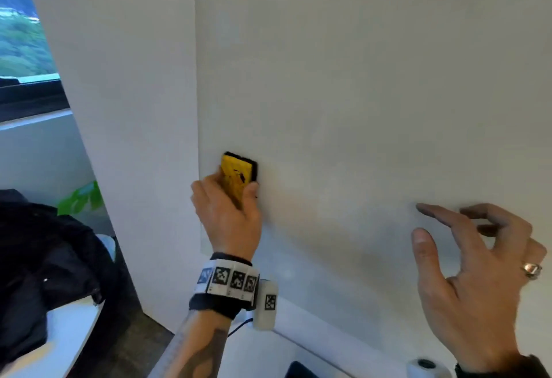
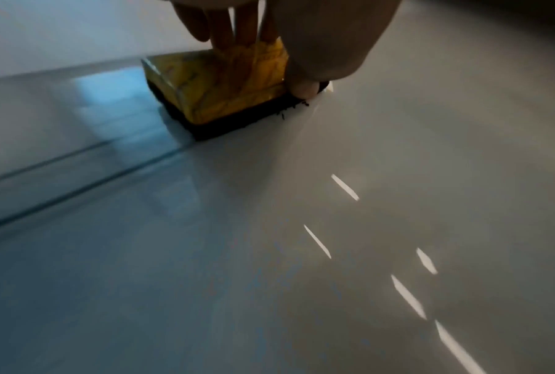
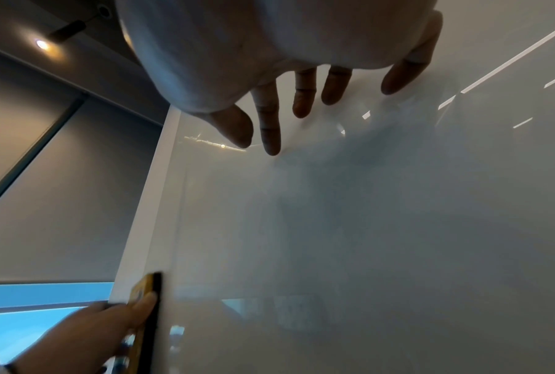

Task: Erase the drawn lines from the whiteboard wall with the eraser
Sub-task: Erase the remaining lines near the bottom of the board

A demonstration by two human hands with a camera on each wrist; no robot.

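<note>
Whiteboard wall, 1 eraser in left hand, right hand seemingly touching

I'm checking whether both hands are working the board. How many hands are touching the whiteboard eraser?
1. The left hand grips the yellow eraser against the whiteboard wall near its left edge. The right hand is apart, fingers spread, further right on the wall.

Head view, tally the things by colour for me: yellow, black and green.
Yellow: 1, the eraser the left hand grips.
Black: 1, the bag.
Green: 1, the plant.
Total: 3.
</note>
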